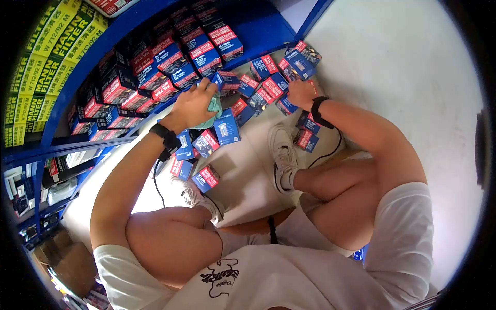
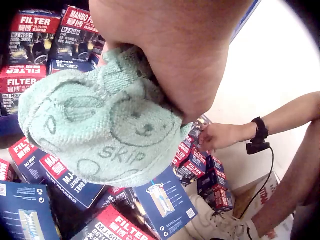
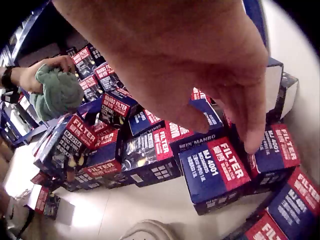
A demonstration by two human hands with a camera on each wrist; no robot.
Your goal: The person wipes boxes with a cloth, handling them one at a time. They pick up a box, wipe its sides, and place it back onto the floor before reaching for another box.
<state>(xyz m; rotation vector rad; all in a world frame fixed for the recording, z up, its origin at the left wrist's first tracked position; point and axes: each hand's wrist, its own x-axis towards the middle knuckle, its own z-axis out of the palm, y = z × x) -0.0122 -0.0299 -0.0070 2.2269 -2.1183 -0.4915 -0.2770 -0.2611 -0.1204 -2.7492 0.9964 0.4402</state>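
My left hand (image 1: 196, 105) holds a pale green terry cloth (image 2: 100, 127) printed with a face and the word SKIP. In the head view its fingers lie over the shelf's front edge, close to a blue-and-red oil filter box (image 1: 226, 82). The cloth bunches below the palm, and the fingertips are hidden in the left wrist view. My right hand (image 1: 301, 95) reaches down among loose filter boxes on the floor. In the right wrist view its thumb and fingers (image 3: 254, 135) are spread apart, fingertips right beside a box marked MJ 4001 (image 3: 215, 172).
Filter boxes (image 1: 201, 54) stand stacked in rows on a blue shelf (image 1: 258, 36). Yellow-green MANN boxes (image 1: 59, 46) fill the shelf at left. More boxes (image 1: 206, 177) lie by the person's shoes (image 1: 283, 155). A white wall (image 1: 403, 67) rises at right.
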